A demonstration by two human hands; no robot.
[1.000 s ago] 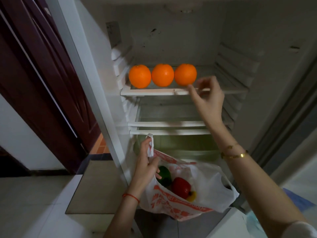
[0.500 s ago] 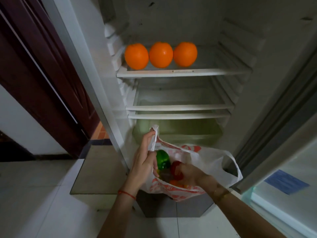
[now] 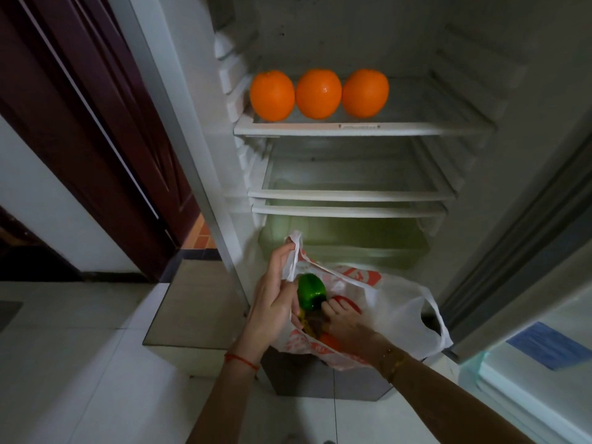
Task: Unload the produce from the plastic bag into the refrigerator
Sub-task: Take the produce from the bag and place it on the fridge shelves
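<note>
1. The left hand [image 3: 272, 302] pinches the near-left handle of the plastic bag [image 3: 394, 302] between thumb and curled fingers [image 3: 282, 254], holding the bag's mouth up and open.
2. The right hand [image 3: 349, 325] is pushed down inside the bag; its fingers are buried among the produce, so I cannot tell whether they grip anything.
3. A green pepper [image 3: 310, 291] stands at the near-left of the bag's mouth, just beside the left thumb and touching the right hand's knuckles.
4. A red pepper [image 3: 350, 304] shows as a sliver to the right of the right hand, and something orange [image 3: 330, 341] lies lower in the bag under the wrist.
5. The bag is white with red print and hangs in front of the green-tinted drawer [image 3: 352, 241] at the bottom of the refrigerator [image 3: 320, 33].
6. Three oranges [image 3: 318, 93] sit in a row, touching one another, on the left part of the top shelf [image 3: 416, 129].
7. Two lower shelves [image 3: 352, 195] sit close together above the drawer.
8. A dark red door [image 3: 96, 123] stands to the left, and pale floor tiles [image 3: 80, 363] lie below.
</note>
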